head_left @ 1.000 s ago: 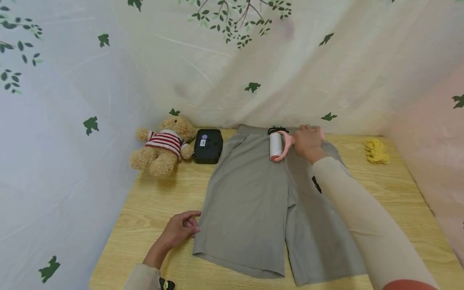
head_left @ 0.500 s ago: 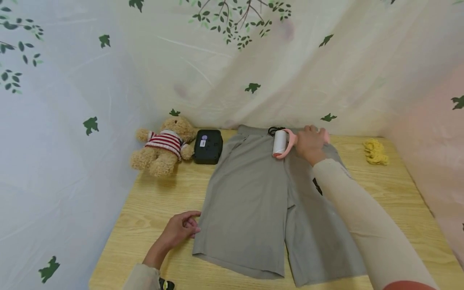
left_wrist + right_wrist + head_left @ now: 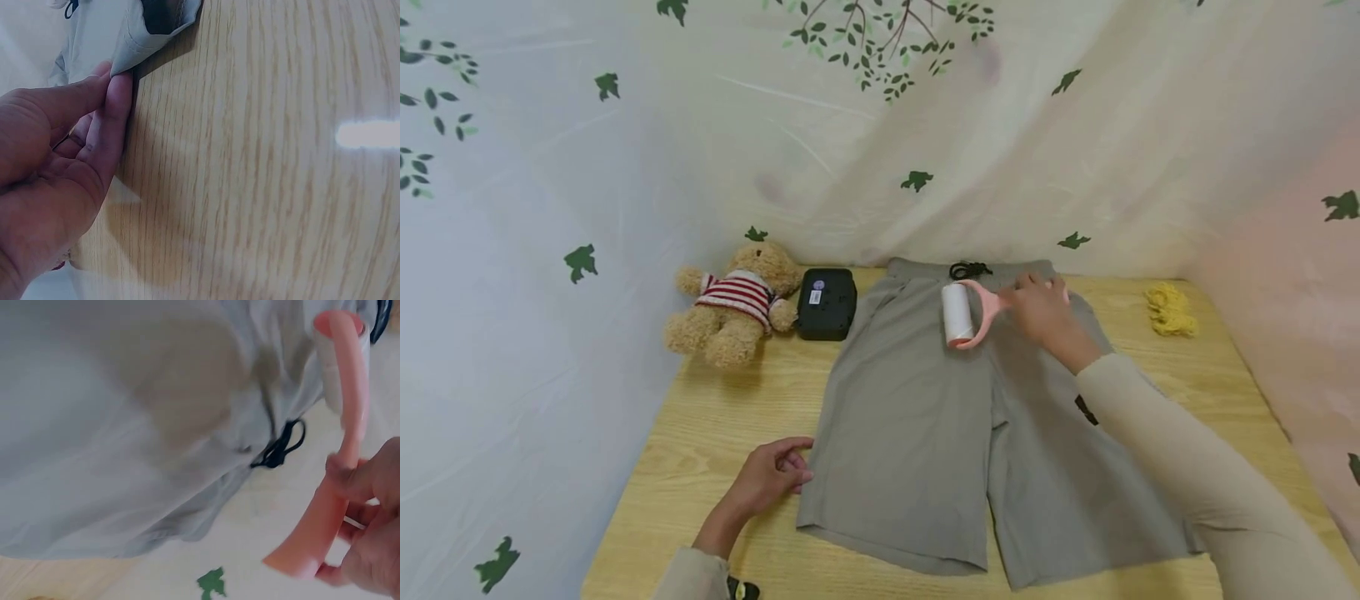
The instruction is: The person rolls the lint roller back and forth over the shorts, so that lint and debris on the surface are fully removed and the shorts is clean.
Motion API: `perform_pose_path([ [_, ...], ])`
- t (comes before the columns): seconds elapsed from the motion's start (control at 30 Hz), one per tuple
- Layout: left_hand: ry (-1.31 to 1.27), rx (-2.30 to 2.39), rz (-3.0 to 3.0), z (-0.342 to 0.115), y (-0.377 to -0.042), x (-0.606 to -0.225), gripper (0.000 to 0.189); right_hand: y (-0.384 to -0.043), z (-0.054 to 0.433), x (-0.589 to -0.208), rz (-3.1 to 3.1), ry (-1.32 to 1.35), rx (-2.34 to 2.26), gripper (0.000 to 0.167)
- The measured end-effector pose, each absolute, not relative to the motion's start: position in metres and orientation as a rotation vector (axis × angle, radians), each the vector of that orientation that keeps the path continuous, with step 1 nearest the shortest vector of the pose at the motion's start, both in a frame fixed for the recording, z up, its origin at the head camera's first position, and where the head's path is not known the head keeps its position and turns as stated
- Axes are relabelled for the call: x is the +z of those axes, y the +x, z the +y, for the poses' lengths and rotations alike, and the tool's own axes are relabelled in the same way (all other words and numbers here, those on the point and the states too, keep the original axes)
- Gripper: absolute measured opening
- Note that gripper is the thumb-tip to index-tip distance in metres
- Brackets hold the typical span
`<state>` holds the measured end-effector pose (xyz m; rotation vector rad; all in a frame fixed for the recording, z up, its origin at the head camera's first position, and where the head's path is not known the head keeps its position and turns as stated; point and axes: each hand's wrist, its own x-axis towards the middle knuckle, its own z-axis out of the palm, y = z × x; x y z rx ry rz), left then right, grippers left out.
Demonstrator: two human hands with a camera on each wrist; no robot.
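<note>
Grey shorts (image 3: 910, 433) lie spread on the wooden table, waistband at the far side, with a black drawstring (image 3: 968, 270) at its middle. My right hand (image 3: 1037, 310) grips the pink handle of a lint roller (image 3: 957, 315). Its white roll is over the upper middle of the shorts, just below the drawstring; the right wrist view shows fingers and thumb around the handle (image 3: 315, 525). At the left side edge of the shorts, my left hand (image 3: 769, 477) pinches the fabric between thumb and fingers, as the left wrist view (image 3: 81, 137) shows.
A teddy bear (image 3: 735, 304) in a striped shirt sits at the back left, beside a black box-shaped device (image 3: 827, 304). Yellow yarn (image 3: 1170, 310) lies at the back right. Patterned curtains (image 3: 820, 150) enclose the table (image 3: 715, 417) at the back and sides.
The lint roller first shifted slightly right, then left and toward me, below the drawstring, with my right hand and forearm following. My left hand has stayed at the edge of the shorts.
</note>
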<state>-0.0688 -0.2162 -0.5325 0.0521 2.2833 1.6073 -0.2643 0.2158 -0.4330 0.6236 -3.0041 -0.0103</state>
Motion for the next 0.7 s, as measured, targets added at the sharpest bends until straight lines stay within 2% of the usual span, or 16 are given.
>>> perform_pose_path([
  [0.3,0.061,1.608,2.291,-0.217,-0.069,-0.534,0.048,-0.209,0.203,-0.447,-2.615,1.318,0.185,0.033],
  [0.5,0.060,1.589,2.312,-0.217,-0.071,-0.535,0.047,-0.184,0.184,-0.452,-2.602,1.536,0.246,0.066],
  [0.7,0.055,1.568,2.321,-0.215,-0.072,-0.537,0.045,-0.170,0.167,-0.459,-2.563,1.727,0.209,0.067],
])
